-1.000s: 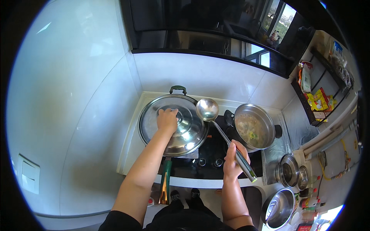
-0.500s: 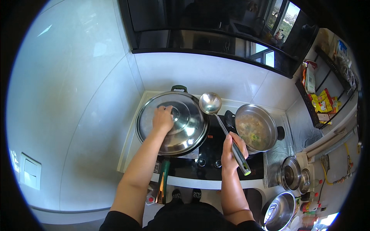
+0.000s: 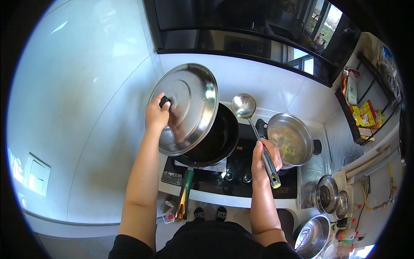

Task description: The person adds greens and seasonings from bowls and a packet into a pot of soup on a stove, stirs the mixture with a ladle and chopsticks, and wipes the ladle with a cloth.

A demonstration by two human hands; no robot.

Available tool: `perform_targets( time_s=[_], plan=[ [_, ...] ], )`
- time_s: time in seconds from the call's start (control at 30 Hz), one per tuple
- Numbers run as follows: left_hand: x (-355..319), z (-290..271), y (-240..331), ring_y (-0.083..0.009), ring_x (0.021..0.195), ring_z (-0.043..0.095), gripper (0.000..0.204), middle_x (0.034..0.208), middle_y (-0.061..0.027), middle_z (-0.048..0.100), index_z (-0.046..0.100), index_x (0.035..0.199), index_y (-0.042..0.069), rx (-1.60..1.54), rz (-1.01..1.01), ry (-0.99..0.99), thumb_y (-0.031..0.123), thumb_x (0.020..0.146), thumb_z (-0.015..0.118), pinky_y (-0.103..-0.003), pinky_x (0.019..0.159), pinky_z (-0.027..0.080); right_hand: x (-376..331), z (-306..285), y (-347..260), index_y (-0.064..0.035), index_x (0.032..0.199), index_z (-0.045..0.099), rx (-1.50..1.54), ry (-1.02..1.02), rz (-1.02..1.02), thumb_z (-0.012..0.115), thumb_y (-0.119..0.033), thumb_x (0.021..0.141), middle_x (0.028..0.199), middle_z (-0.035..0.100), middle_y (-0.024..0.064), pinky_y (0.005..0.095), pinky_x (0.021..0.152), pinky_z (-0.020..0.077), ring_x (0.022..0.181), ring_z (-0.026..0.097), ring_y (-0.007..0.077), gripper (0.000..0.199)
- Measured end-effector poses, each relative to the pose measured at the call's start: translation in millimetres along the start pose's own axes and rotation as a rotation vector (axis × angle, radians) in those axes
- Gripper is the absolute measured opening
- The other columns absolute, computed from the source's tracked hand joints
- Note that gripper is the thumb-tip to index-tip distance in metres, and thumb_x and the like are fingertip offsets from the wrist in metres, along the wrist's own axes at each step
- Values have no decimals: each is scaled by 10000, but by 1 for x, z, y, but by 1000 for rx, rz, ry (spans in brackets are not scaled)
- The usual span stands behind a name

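A person in black short sleeves stands at a kitchen cooktop, a metal lid in one hand and a ladle in the other. The left hand has its grip closed around the black knob of the domed lid, which tilts steeply above the left and rear part of a dark, wide pan. Whether the lid's lower edge touches the pan's rim cannot be told from this angle. The pan sits on the left side of the cooktop, its green handle pointing toward the person. The right hand keeps its grip wrapped firmly around the handle of the steel ladle, whose bowl points away from the body, between the pan and a steel pot. The pot, with black side handles, stands at right, holding cloudy broth with bits of green in it. The white front edge of the bench runs below the cooktop. At far right are steel bowls and a larger steel basin; above them, a black wall rack carries food packets.
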State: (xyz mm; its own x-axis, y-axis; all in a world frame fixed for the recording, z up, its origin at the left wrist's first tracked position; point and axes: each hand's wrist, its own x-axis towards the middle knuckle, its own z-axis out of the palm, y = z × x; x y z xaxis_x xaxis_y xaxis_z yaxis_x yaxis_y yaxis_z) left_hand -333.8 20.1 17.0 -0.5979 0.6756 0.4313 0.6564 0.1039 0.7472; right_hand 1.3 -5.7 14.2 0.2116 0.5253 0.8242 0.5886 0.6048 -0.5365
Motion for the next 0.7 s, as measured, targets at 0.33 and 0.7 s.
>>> perform_targets(
  time_s=[0.33,0.7],
  plan=[
    [-7,-59,23,-148,892,578,392,1046,-101,621,506,1273,8,-490,-248,-21,111,898,555,-279,755,465,-33,21,-1,-51,825,681,189,-271,80,713,-90,737,668,622,115,299,541,493,561,613,238,101],
    [-24,-53,13,-316,914,637,359,1003,-222,643,616,1153,69,41,-100,-7,147,803,631,-346,833,484,-62,46,-2,-84,826,661,125,-498,-228,740,-139,711,645,529,82,344,457,480,519,588,269,150]
  ],
)
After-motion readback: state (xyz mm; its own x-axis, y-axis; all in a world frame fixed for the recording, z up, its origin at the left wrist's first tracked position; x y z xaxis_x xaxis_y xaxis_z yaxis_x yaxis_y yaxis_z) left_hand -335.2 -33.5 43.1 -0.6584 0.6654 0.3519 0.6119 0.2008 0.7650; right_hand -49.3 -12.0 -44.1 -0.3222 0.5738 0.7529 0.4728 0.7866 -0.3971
